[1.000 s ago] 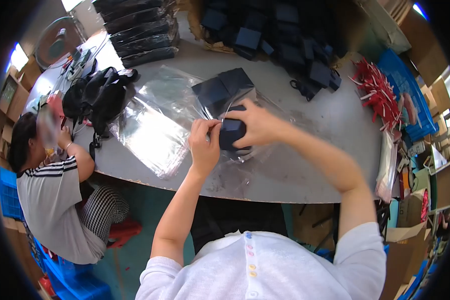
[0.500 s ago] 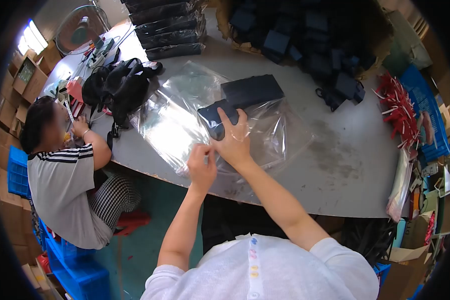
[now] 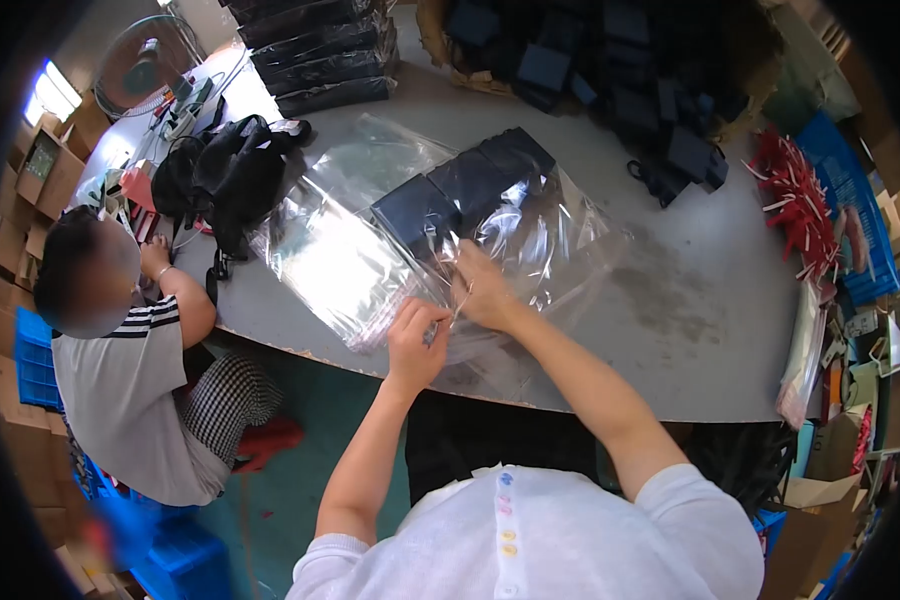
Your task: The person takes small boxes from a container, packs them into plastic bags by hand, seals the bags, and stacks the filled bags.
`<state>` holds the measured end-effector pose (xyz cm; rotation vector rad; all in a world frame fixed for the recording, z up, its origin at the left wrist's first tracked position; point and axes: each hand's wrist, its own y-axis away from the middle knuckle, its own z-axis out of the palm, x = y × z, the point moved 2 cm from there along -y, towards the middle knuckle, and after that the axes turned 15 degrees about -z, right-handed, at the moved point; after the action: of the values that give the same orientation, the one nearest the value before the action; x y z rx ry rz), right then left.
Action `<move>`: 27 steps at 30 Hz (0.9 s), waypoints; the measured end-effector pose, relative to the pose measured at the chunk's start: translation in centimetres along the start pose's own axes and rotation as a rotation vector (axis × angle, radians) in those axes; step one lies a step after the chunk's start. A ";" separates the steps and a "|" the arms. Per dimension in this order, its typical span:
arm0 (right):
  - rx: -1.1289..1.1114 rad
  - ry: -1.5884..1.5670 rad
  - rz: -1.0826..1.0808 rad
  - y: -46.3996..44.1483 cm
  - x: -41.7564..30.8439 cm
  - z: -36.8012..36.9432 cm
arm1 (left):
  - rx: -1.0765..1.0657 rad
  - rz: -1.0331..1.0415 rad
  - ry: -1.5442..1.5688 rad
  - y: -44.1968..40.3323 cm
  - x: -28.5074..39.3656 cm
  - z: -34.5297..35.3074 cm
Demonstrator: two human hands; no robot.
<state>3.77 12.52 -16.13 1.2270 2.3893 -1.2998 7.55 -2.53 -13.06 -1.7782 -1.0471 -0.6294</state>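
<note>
A row of dark, box-shaped pieces (image 3: 417, 212) lies side by side under clear film, inside a clear plastic bag (image 3: 580, 235) on the table. At the bag's near edge, my left hand (image 3: 417, 342) is closed, thumb and fingers pinching the film. Just to its right, my right hand (image 3: 485, 288) has its fingers bent around the bag's edge, close to the nearest dark piece; some fingertips are hidden by the film. Flat clear bags (image 3: 340, 265) lie in a shiny pile beneath and left of the row.
A large carton (image 3: 435, 40) of dark boxes stands at the back. Film-wrapped black packs (image 3: 320, 60) are stacked at back left, near black bags (image 3: 225, 170). A co-worker (image 3: 135, 400) sits at left. Red-and-white strips (image 3: 795, 205) lie along the right edge of the table (image 3: 690, 360).
My right hand has let go of a dark piece and drawn back to the bag's edge. That piece now lies in line with the others under the film. My left hand moved slightly right.
</note>
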 end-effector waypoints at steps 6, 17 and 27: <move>-0.233 0.242 -0.212 -0.7 0.6 0.1 | -0.043 -0.087 -0.145 0.6 -1.6 -1.8; -0.077 0.935 0.521 0.7 24.3 -35.3 | -0.470 0.064 -0.249 -17.9 5.8 6.5; -0.353 0.411 0.329 6.6 22.0 -34.5 | -0.788 -0.040 -0.151 -22.7 4.8 34.6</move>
<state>2.15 53.46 -9.86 1.8000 2.3785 -0.5426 -10.74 34.94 -13.27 -2.5145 -1.0048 -1.0418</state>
